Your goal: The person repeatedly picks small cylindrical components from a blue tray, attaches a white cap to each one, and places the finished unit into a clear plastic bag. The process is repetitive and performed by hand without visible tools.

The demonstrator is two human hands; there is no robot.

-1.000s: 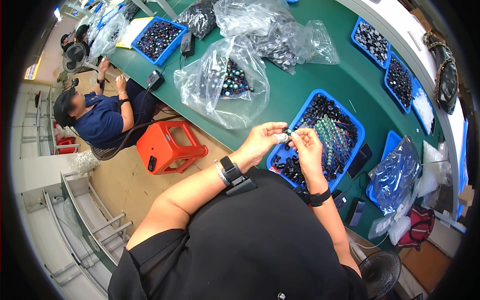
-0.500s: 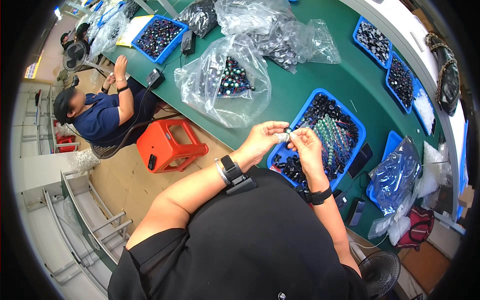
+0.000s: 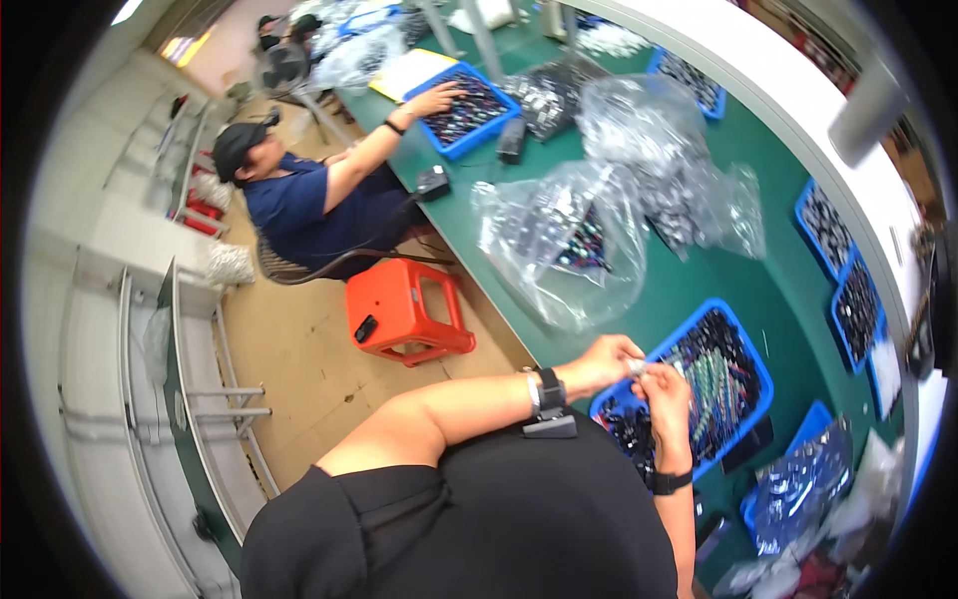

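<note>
Blue plastic is seen in the nearest tray (image 3: 766, 394), which is set on a green table (image 3: 798, 309) and filled with black pieces (image 3: 631, 431) and rows of green beads with wires (image 3: 714, 394). Over its left side the person's two hands are held close together. The fingers of the left hand (image 3: 602, 365) are curled, with thumb and forefinger brought nearly together; the fingertips of the right hand (image 3: 667, 397) are drawn in against them. Where they meet, a small part (image 3: 639, 365) is pinched, mostly hidden and too blurred for its shape to be told. Black bands (image 3: 669, 483) are worn on both wrists.

Beyond the hands, a clear bag (image 3: 519, 270) is laid on the table, with beaded parts seen inside. Farther back, more plastic bags (image 3: 649, 130) are heaped. At the table's left edge a co-worker (image 3: 299, 205) in dark blue is seated, and one hand (image 3: 436, 98) is placed over another blue tray (image 3: 489, 133); whether anything is held by it cannot be told. A red stool (image 3: 399, 299) is topped by a black item (image 3: 366, 327). At the right, a shiny blue bag (image 3: 803, 489) is draped over a further tray.
</note>
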